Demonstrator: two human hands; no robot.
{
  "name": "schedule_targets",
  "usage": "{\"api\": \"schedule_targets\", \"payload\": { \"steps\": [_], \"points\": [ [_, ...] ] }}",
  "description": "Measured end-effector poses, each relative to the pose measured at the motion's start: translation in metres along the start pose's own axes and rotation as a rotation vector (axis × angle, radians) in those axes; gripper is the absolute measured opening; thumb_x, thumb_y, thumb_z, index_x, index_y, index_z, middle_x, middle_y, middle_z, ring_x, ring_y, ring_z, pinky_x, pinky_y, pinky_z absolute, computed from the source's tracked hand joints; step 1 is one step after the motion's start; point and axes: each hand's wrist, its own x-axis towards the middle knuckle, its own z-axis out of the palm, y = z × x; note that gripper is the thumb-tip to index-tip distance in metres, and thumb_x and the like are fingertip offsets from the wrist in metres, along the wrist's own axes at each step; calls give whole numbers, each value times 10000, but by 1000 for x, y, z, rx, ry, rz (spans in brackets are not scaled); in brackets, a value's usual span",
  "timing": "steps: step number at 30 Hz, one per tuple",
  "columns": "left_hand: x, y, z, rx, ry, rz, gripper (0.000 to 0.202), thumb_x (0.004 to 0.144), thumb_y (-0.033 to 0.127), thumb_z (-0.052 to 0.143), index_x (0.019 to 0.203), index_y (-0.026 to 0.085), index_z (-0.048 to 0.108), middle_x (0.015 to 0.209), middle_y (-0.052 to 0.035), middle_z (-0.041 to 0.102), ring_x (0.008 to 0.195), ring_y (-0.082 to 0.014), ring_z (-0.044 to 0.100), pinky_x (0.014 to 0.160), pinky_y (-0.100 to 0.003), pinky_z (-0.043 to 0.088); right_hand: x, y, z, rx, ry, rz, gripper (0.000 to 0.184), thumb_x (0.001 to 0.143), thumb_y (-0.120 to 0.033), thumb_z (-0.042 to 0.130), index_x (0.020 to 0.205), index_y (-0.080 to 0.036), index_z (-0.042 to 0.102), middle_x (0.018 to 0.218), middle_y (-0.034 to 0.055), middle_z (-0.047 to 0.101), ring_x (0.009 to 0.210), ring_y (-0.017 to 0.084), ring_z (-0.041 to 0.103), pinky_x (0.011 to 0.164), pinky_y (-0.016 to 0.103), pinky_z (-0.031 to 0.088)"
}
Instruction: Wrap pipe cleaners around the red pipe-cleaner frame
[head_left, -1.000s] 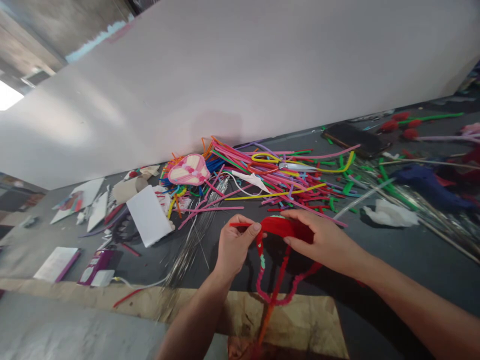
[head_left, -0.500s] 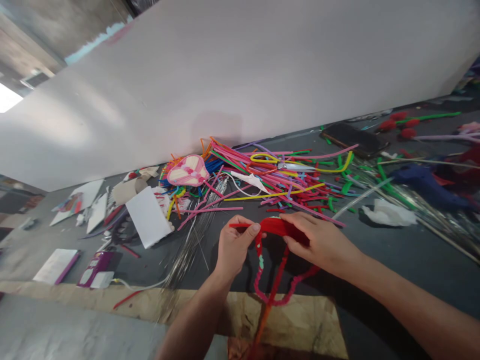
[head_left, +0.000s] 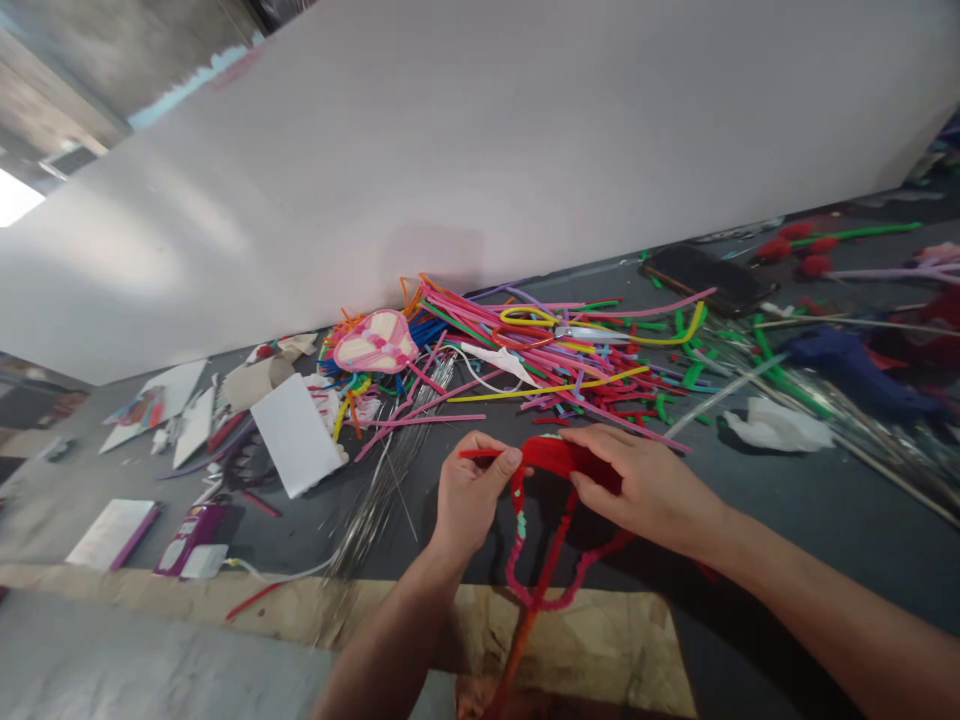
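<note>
Between my two hands, above the dark table, is a red fuzzy craft piece (head_left: 550,456) that looks made of pipe cleaners. My left hand (head_left: 471,492) pinches its left end between thumb and fingers, and a short red tip sticks out past them. My right hand (head_left: 637,487) grips the other side, thumb below and fingers on top. From the piece hangs a pink fuzzy strand (head_left: 561,602) in a loop, pale green at one spot. A straight red-orange strip (head_left: 534,612) runs down through it toward me.
Behind my hands lies a heap of coloured pipe cleaners (head_left: 480,310) with scissors (head_left: 592,335) and a pink-and-cream heart shape (head_left: 376,341) on it. A phone (head_left: 709,280), a blue glue gun (head_left: 862,370) and crumpled white tissue (head_left: 780,426) lie right. White card (head_left: 297,436) and a purple box (head_left: 189,538) are left.
Both hands keep nearly the same place and grip. The hanging pink loop and the red-orange strip have swung slightly.
</note>
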Motion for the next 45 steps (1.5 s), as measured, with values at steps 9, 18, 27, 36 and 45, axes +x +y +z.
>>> {"api": "schedule_targets", "payload": {
  "steps": [9, 18, 27, 36, 45],
  "points": [
    [-2, 0, 0, 17, -13, 28, 203, 732, 309, 699, 724, 165, 556, 587, 28, 645, 598, -150, 676, 535, -206, 477, 1, 1, 3, -66, 80, -49, 303, 823, -222, 512, 1108, -172, 600, 1051, 89, 691, 926, 215, 668, 812, 355, 555],
    [-1, 0, 0, 50, 0, 52, 197, 737, 307, 694, 731, 169, 553, 608, 34, 639, 602, -150, 679, 547, -211, 484, 2, 2, 6, -73, 88, -55, 290, 827, -208, 508, 1102, -174, 591, 1045, 86, 691, 926, 206, 665, 811, 339, 550],
    [-6, -3, 4, 69, -62, 32, 191, 724, 310, 702, 722, 164, 579, 621, 15, 643, 602, -139, 659, 574, -220, 483, 0, 0, 5, -48, 96, -26, 310, 849, -283, 516, 1126, -163, 586, 1044, 97, 689, 938, 217, 661, 802, 358, 549],
    [-8, -6, 5, 66, -46, 57, 194, 706, 306, 718, 727, 159, 592, 693, 3, 649, 612, -135, 647, 608, -241, 502, 4, -9, 7, -18, 210, -90, 204, 857, -245, 517, 1020, -190, 627, 962, 66, 711, 882, 176, 670, 786, 296, 544],
    [-8, -2, 5, 229, 11, 173, 166, 740, 312, 683, 707, 165, 613, 762, -23, 677, 714, -137, 618, 677, -233, 476, 4, -8, 7, -14, 196, -64, 215, 866, -242, 505, 1024, -218, 648, 970, 57, 716, 889, 175, 670, 795, 309, 551]
  ]
}}
